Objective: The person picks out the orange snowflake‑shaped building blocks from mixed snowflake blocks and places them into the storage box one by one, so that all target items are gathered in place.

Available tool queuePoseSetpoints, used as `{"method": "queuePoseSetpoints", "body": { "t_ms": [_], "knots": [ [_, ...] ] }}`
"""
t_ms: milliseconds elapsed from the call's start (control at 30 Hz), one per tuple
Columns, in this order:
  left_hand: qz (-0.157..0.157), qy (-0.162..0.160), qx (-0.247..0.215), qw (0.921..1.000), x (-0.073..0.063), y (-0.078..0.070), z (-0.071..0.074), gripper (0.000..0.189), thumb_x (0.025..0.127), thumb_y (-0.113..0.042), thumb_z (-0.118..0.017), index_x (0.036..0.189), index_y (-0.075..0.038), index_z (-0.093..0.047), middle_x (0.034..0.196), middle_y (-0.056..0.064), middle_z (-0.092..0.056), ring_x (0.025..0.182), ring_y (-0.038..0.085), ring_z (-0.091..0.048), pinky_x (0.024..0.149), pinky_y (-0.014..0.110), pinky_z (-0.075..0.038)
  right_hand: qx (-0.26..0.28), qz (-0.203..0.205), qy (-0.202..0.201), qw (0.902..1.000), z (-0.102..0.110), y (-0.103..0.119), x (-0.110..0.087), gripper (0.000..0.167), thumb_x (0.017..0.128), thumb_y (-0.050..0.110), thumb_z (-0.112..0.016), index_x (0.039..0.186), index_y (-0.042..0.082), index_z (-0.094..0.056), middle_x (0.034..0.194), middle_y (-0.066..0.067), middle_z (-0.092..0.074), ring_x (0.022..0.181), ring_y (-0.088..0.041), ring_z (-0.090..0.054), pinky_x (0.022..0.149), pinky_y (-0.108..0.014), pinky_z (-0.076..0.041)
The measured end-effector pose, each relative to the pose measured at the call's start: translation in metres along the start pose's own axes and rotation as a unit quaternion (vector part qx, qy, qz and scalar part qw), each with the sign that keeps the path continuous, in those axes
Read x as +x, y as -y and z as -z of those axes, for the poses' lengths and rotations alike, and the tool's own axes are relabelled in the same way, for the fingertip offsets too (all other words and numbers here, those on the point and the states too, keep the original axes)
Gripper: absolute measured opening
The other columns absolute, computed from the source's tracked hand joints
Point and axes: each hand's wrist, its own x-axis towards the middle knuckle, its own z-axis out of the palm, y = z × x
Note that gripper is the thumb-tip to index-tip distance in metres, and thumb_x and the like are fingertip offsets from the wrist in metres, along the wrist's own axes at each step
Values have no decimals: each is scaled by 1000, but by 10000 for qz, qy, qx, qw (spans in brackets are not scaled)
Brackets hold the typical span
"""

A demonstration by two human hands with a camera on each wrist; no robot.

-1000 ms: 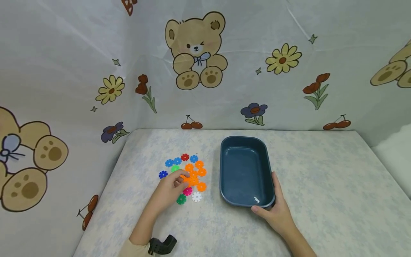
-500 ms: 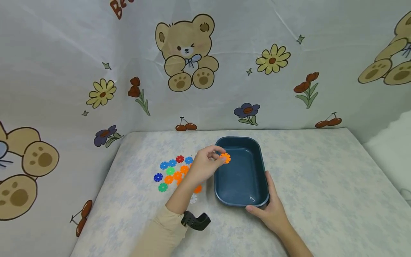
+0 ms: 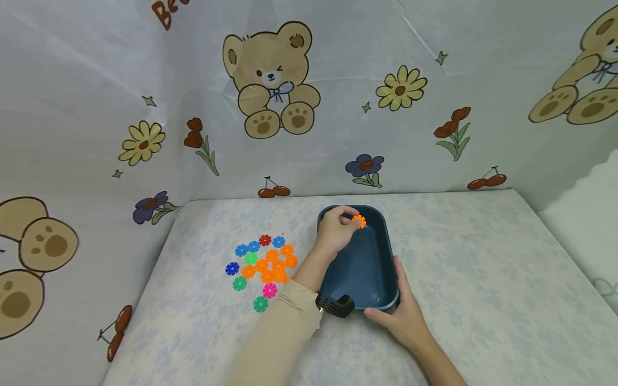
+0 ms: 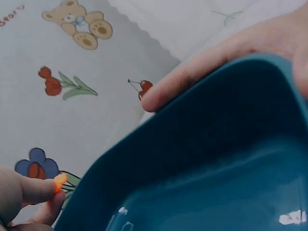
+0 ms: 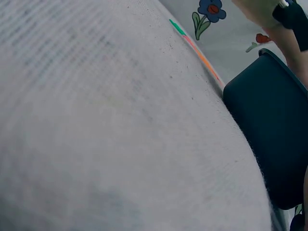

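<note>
My left hand [image 3: 335, 231] is over the far part of a dark blue rectangular bin [image 3: 363, 271]. Between thumb and fingertips it pinches an orange notched plastic disc [image 3: 359, 221]; the left wrist view shows this disc [image 4: 60, 182] edge-on by the bin's rim. At the bin's near right corner, my right hand [image 3: 404, 324] grips it, thumb at the near rim and fingers along the right side. Left of the bin, several orange discs [image 3: 278, 265] lie bunched together, with blue, green, red and pink ones around them. My left sleeve covers some table beside the pile.
A pale patterned cloth [image 3: 463, 257] covers the table. Behind it stands a cloth backdrop [image 3: 333, 139] printed with bears and flowers. A black wrist strap device [image 3: 336, 305] on my left wrist overlaps the bin's near left corner.
My left hand has taken an orange disc from the pile and carried it right and away, over the bin. My right hand keeps its grip on the bin. The head view has shifted slightly.
</note>
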Motion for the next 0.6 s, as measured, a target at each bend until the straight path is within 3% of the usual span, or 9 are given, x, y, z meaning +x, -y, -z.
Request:
{"method": "queuePoseSetpoints", "body": {
  "t_ms": [167, 367, 600],
  "knots": [
    [85, -174, 377, 9991, 11, 4, -12, 16, 94, -18, -68, 110, -20, -70, 92, 3, -68, 75, 17, -64, 62, 29, -51, -87, -19, -31, 10000, 0, 1, 0, 128, 70, 17, -90, 159, 38, -1, 168, -6, -10, 151, -24, -21, 102, 0, -21],
    [285, -321, 690, 9967, 17, 8, -22, 14, 93, -18, -70, 107, -19, -71, 92, 2, -72, 70, 14, -62, 60, 28, -49, -113, 171, -86, 9998, -1, -2, 0, 128, 68, 16, -91, 160, 33, -3, 168, -8, -11, 151, -15, -19, 103, 1, -19],
    [486, -393, 1181, 9910, 24, 18, -32, 14, 91, -20, -72, 105, -21, -72, 86, -1, -74, 64, 13, -61, 56, 28, -46, -46, 55, -46, 10000, -1, 0, 0, 127, 68, 16, -90, 161, 24, -3, 168, 0, -10, 151, -21, -20, 104, 0, -19]
  ]
}}
